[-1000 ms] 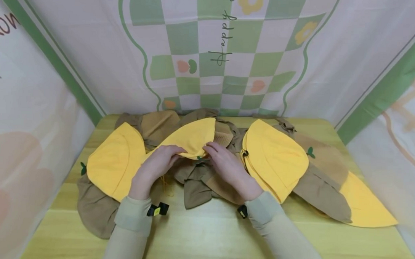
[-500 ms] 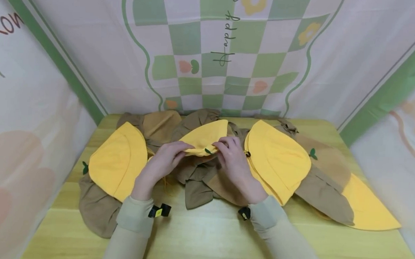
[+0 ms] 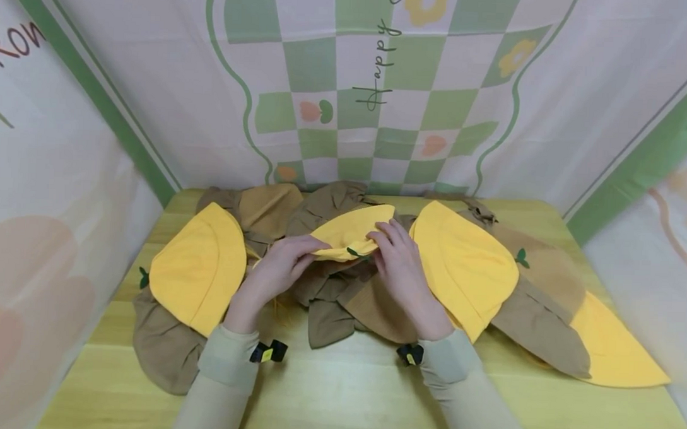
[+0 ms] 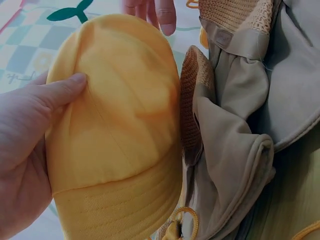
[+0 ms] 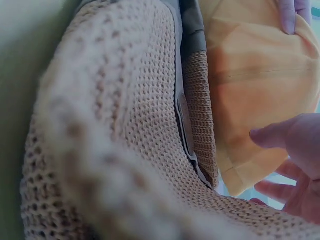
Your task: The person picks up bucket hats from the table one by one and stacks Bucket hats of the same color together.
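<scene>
A yellow sun hat [image 3: 351, 230] with a small green leaf sprout [image 3: 355, 253] is held up between both hands over the middle of the table. My left hand [image 3: 285, 263] pinches one side of it; the left wrist view shows the thumb on the yellow cloth [image 4: 115, 115] and the fingers mostly hidden behind. My right hand [image 3: 401, 261] holds the other side, its thumb in front of the fabric and its fingers partly behind in the right wrist view. Just below lies a crumpled brown hat [image 3: 382, 307] with a woven part and a cloth flap.
More yellow hats lie at the left [image 3: 199, 266] and right [image 3: 463, 269], on brown hat flaps [image 3: 168, 347]. A yellow brim [image 3: 617, 347] extends toward the right table edge. Printed fabric curtains [image 3: 370, 114] enclose the wooden table [image 3: 337, 397] at the back and sides.
Both hands have moved slightly to the right with the yellow hat. The hat has tipped, so its leaf sprout shows more clearly and less of its top is seen.
</scene>
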A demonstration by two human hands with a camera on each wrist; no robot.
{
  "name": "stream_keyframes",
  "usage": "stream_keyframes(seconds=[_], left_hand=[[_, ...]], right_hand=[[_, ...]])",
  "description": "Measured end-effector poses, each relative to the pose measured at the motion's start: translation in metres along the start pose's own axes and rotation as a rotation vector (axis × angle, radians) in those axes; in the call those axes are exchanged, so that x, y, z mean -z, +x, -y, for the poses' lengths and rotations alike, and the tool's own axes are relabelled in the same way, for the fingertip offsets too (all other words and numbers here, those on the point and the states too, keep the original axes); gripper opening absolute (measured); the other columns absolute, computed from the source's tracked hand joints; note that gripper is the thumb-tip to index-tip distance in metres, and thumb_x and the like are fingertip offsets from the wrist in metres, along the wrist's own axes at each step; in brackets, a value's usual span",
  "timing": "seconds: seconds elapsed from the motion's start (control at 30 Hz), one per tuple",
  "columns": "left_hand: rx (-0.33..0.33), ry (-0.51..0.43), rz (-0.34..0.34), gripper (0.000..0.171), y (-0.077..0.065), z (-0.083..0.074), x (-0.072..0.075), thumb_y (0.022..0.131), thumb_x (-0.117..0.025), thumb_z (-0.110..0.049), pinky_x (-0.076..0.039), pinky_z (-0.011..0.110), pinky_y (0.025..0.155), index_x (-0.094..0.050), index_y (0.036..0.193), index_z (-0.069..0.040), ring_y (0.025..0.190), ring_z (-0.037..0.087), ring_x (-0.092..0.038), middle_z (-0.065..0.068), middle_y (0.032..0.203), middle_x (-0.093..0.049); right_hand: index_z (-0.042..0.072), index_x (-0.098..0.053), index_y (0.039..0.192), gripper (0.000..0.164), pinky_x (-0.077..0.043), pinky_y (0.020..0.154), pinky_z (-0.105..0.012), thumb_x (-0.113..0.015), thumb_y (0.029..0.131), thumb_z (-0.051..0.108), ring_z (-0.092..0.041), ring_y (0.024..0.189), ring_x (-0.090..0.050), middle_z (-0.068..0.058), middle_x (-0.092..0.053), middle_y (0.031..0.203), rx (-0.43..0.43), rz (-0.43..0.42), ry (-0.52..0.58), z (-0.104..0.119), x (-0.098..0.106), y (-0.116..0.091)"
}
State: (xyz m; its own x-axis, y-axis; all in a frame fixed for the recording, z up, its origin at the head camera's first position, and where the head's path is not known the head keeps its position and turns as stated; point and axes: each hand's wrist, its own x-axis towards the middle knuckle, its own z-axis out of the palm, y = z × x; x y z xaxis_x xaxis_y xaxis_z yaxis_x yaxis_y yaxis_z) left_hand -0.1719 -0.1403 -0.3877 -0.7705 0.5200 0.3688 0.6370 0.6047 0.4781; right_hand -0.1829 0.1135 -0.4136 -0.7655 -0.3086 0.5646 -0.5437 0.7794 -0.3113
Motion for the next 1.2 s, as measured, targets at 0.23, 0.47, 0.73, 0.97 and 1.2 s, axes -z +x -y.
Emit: stream_keyframes(seconds=[0.23, 0.47, 0.73, 0.97, 1.2], left_hand=[[-0.024, -0.075, -0.063, 0.024, 0.001, -0.003, 0.001, 0.097, -0.063, -0.005, -0.055, 0.042, 0.095, -0.071, 0.119, -0.007, 0.112, 0.027, -0.068, 0.01, 0.119, -0.073], [0.084, -0.122, -0.056, 0.025, 0.002, -0.001, 0.001, 0.099, -0.062, -0.017, -0.057, 0.039, 0.09, -0.068, 0.123, -0.012, 0.105, 0.02, -0.069, 0.005, 0.12, -0.071], [0.218, -0.082, 0.081, 0.035, -0.003, 0.016, 0.003, 0.093, -0.072, -0.017, -0.052, 0.045, 0.099, -0.065, 0.127, -0.014, 0.114, 0.025, -0.065, 0.005, 0.126, -0.069], [0.258, -0.059, 0.128, 0.029, -0.004, 0.024, 0.002, 0.096, -0.067, -0.015, -0.053, 0.039, 0.086, -0.066, 0.126, -0.014, 0.096, 0.02, -0.065, 0.006, 0.119, -0.072], [0.292, -0.118, 0.043, 0.026, -0.005, 0.027, 0.001, 0.099, -0.063, -0.023, -0.047, 0.032, 0.067, -0.062, 0.124, -0.019, 0.073, 0.018, -0.055, 0.002, 0.106, -0.071]], right_hand=[[0.004, -0.068, 0.098, 0.02, -0.044, 0.099, -0.059, -0.067, 0.084, -0.01, -0.04, 0.118, -0.057, -0.017, -0.068, 0.113, -0.041, -0.095, -0.001, 0.001, 0.014, 0.001], [0.003, -0.066, 0.101, 0.015, -0.039, 0.107, -0.059, -0.072, 0.087, -0.001, -0.038, 0.105, -0.063, -0.016, -0.07, 0.106, -0.074, -0.03, -0.007, -0.001, 0.026, -0.004], [0.0, -0.067, 0.104, 0.014, -0.045, 0.092, -0.052, -0.069, 0.09, -0.001, -0.038, 0.101, -0.058, -0.019, -0.067, 0.106, -0.163, -0.012, 0.147, -0.013, 0.032, -0.011], [0.001, -0.067, 0.105, 0.018, -0.046, 0.096, -0.054, -0.074, 0.088, 0.002, -0.039, 0.108, -0.06, -0.019, -0.066, 0.114, -0.121, 0.024, 0.151, -0.033, 0.033, -0.019], [0.003, -0.066, 0.116, 0.023, -0.044, 0.104, -0.055, -0.068, 0.093, 0.003, -0.038, 0.118, -0.058, -0.018, -0.067, 0.121, -0.176, 0.162, 0.163, -0.046, 0.041, -0.023]])
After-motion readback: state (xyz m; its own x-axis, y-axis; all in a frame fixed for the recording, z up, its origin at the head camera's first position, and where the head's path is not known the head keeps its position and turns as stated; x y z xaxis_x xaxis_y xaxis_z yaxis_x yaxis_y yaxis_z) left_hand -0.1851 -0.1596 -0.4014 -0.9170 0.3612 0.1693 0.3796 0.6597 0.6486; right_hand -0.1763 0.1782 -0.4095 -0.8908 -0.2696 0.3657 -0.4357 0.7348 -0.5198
